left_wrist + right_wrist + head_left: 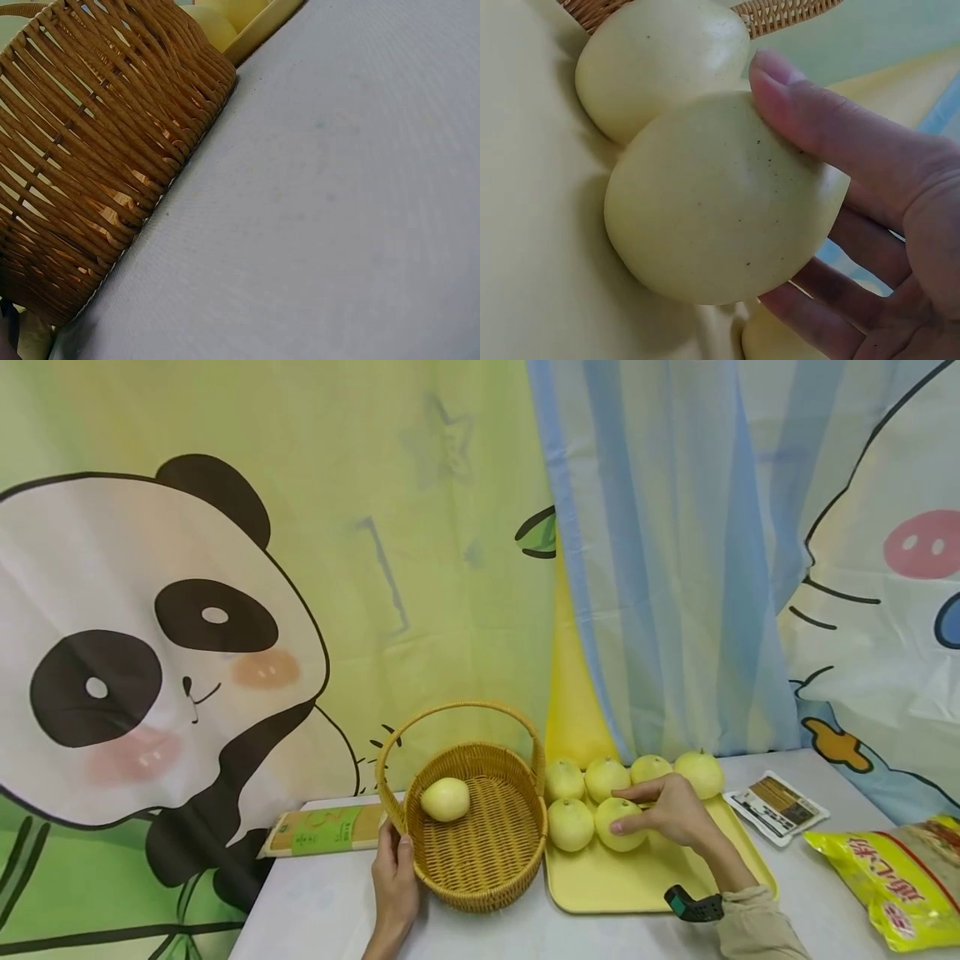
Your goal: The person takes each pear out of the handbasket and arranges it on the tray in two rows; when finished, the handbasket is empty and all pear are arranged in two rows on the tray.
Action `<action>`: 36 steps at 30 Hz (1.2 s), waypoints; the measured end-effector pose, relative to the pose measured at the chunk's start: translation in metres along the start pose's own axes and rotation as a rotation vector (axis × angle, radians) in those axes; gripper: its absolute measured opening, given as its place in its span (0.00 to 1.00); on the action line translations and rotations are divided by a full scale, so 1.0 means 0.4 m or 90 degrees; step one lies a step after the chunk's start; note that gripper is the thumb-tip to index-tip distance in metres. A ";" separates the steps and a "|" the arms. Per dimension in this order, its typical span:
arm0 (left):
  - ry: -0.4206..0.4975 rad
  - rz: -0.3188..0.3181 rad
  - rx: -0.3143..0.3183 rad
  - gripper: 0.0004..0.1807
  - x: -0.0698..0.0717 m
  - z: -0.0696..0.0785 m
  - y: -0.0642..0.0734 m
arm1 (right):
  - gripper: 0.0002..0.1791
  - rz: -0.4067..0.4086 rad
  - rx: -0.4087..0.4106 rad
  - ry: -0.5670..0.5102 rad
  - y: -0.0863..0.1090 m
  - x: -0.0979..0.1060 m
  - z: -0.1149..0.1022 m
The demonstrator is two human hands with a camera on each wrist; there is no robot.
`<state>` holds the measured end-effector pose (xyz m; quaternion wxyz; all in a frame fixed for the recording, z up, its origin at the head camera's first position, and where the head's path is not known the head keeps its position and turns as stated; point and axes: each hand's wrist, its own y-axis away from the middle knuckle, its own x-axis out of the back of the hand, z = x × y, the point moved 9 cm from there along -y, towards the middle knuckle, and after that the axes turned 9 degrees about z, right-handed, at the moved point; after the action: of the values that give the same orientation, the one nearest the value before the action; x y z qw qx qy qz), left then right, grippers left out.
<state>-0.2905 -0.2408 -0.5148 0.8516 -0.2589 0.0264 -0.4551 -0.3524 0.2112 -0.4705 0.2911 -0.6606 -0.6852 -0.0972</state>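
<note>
A round wicker basket (480, 885) with a tall hoop handle stands on the table, and one pale yellow fruit (446, 800) lies in it. My left hand (395, 881) holds the basket's left side near the foot of the handle; its fingers are partly hidden. On a yellow tray (600, 885) to the right sit several more smooth, pale yellow fruits (570, 824). With thumb and fingers, my right hand (667, 810) grips a front fruit (720, 202), which has small dark specks. Another fruit (660, 64) lies right beside it in the right wrist view.
A flat pack with a green label (326, 829) lies left of the basket. Right of the tray are a small white-edged packet (777, 807) and a large yellow bag (896, 881). Printed curtains (465, 568) hang behind the white table (315, 202).
</note>
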 end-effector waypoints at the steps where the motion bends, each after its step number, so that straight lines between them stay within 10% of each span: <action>1: 0.000 -0.003 -0.001 0.26 -0.001 0.002 0.000 | 0.30 -0.001 0.003 0.000 0.001 0.001 -0.001; 22: 0.026 -0.008 -0.017 0.26 -0.003 0.014 0.001 | 0.33 0.021 0.093 0.080 0.003 0.012 -0.070; 36: 0.025 0.001 -0.028 0.25 0.004 0.017 0.002 | 0.22 0.018 0.154 -0.019 -0.003 -0.045 -0.259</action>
<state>-0.2870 -0.2386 -0.5090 0.8454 -0.2685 0.0530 -0.4587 -0.3264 0.1422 -0.3957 0.3597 -0.6315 -0.6869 0.0006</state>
